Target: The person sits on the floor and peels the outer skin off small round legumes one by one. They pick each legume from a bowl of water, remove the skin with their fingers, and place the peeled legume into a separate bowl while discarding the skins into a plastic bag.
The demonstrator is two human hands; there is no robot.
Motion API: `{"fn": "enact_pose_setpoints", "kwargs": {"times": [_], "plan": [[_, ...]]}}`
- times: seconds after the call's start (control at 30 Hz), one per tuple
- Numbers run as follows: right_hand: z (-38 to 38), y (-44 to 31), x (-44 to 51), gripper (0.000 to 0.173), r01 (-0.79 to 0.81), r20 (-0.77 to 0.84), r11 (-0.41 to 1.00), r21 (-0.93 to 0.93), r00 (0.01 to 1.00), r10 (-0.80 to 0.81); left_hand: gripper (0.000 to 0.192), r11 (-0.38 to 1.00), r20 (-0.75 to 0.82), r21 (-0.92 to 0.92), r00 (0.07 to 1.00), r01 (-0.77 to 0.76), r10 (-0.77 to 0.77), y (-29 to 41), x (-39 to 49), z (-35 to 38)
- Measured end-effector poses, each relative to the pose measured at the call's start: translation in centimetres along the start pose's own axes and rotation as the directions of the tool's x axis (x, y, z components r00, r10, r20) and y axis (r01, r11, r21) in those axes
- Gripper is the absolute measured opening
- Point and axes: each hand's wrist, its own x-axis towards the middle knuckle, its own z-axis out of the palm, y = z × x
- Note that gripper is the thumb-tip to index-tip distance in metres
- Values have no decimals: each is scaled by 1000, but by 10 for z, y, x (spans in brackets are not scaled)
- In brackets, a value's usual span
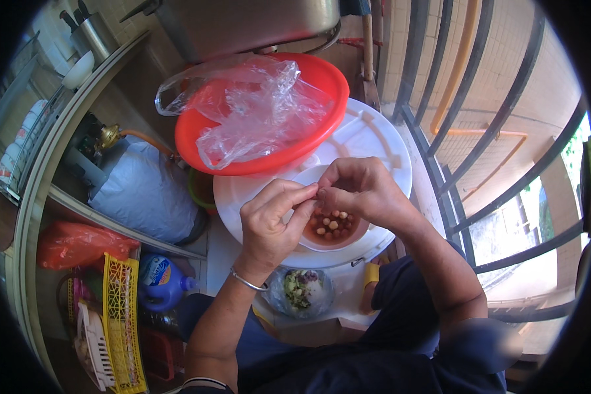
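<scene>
My left hand [276, 216] and my right hand [362, 192] meet at the fingertips, thumbs and forefingers pinched close together. Any small piece between them is hidden by the fingers. Just below is a white bowl [308, 175] of reddish liquid. Small round nut-like or seed-like pieces [332, 225], some pale and some reddish brown, lie in it. The bowl stands on a round white plastic lid or tabletop [381, 147]. A metal bangle [248, 281] circles my left wrist. On the floor between my feet sits a clear plastic bag [325, 295] holding green, purple and white scraps [300, 288].
A tilted red plastic basin [335, 103] carrying a crumpled clear plastic bag [261, 113] rests behind the bowl. Dark metal railings [458, 108] run along the right. At left are a covered gas cylinder [143, 192], a blue detergent jug [162, 283] and a yellow plastic basket [120, 315].
</scene>
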Motion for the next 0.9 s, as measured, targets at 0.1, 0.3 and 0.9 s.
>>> {"fn": "enact_pose_setpoints", "kwargs": {"times": [0.1,0.3,0.9], "plan": [[3,2,0,10,30,-34,997,-77,999,-33,22,999,11,36,1000,-14,13,1,0,0],[8,4,-2,9,59,-77,985,-164,994,-73,21,999,19,38,1000,4,-5,5,-2,0],[5,4,-1,6,30,-2,990,137,1000,-30,22,945,8,-301,991,127,-131,-7,-7,2]]}}
